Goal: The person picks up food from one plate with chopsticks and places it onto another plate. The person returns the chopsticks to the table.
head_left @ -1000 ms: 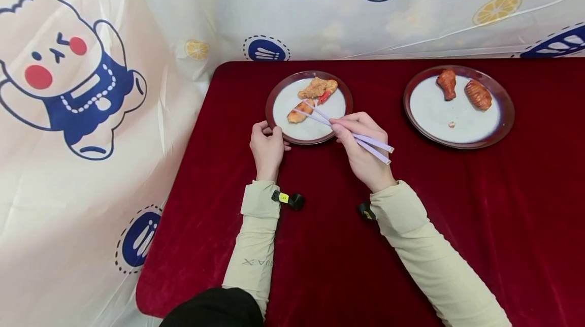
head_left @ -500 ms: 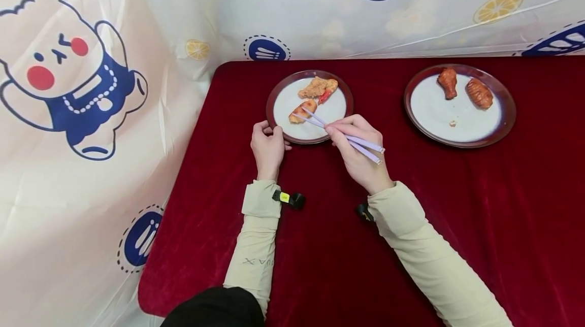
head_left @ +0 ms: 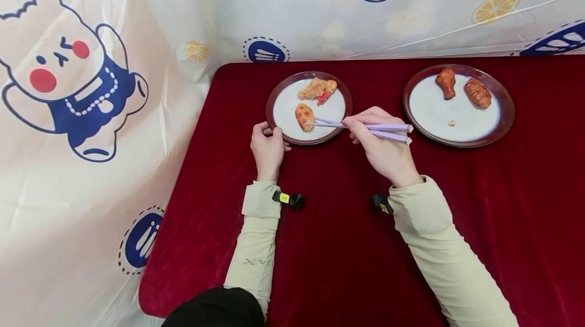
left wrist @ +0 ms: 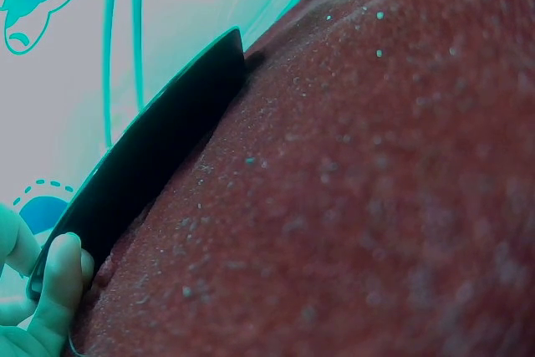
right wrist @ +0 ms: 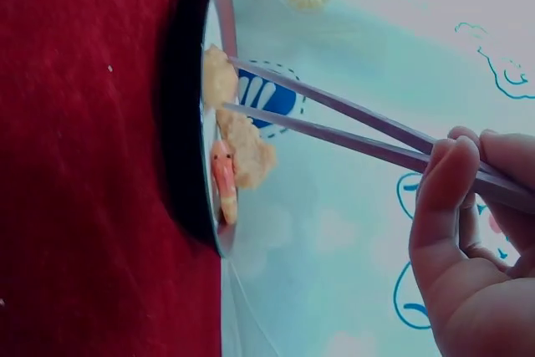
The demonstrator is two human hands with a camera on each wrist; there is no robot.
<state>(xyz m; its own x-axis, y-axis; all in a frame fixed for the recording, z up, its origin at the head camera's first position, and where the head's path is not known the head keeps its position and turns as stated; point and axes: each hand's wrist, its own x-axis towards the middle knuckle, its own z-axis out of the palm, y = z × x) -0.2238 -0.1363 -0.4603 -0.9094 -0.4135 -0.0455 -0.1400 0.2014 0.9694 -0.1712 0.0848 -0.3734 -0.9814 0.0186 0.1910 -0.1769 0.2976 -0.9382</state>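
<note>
My left hand (head_left: 268,152) pinches the near left rim of a brown-rimmed plate (head_left: 349,106); the left wrist view shows its thumb (left wrist: 63,277) against the plate's dark outer side. In my right hand (head_left: 384,149) is a pair of lavender chopsticks (head_left: 388,127), reaching left over the plate. Their tips, slightly apart, are right at an oval golden-brown piece of food (head_left: 303,115) with darker spots. Behind it on the plate lie a crumbly fried piece (head_left: 313,88) and a red shrimp-like piece (right wrist: 223,173).
A larger brown-rimmed plate (head_left: 507,108) stands to the right, bearing a glazed drumstick (head_left: 446,83), a glazed wing piece (head_left: 477,93) and a small crumb (head_left: 452,123). Dark red cloth covers the table (head_left: 333,246). A printed white curtain (head_left: 365,27) hangs behind and at the left.
My right hand has moved right, and the chopsticks have swung to lie nearly level. The oval piece has turned from slanting to more upright. My left hand stays at the rim.
</note>
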